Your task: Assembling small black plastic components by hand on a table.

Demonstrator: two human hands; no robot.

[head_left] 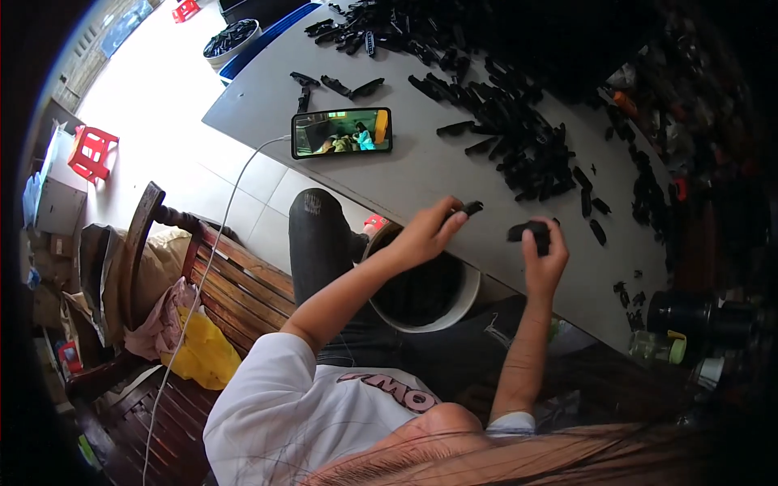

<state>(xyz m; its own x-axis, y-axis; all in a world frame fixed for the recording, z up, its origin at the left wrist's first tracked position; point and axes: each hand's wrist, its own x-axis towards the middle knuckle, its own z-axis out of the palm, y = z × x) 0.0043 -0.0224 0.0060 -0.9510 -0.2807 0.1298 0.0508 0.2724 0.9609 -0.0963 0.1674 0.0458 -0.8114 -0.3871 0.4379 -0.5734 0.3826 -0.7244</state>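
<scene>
Over the near edge of the grey table (pixel 340 182), my left hand (pixel 428 233) pinches a small black plastic piece (pixel 473 209) between thumb and fingertips. To its right, my right hand (pixel 548 257) is closed around a darker black plastic piece (pixel 531 233); whether it is one piece or more I cannot tell. The two hands are apart. Below them, between my legs, stands a white-rimmed bucket (pixel 472 298) with a dark inside. A heap of similar long black pieces (pixel 531 154) lies beyond my right hand.
A phone (pixel 341 133) showing a video lies on the table, its white cable (pixel 236 182) running down leftward. More black pieces are scattered at the back. A green-lidded bottle (pixel 658 348) stands at the right. At left are a wooden bench (pixel 243 279), a red stool (pixel 93 154) and a filled tub (pixel 232 40).
</scene>
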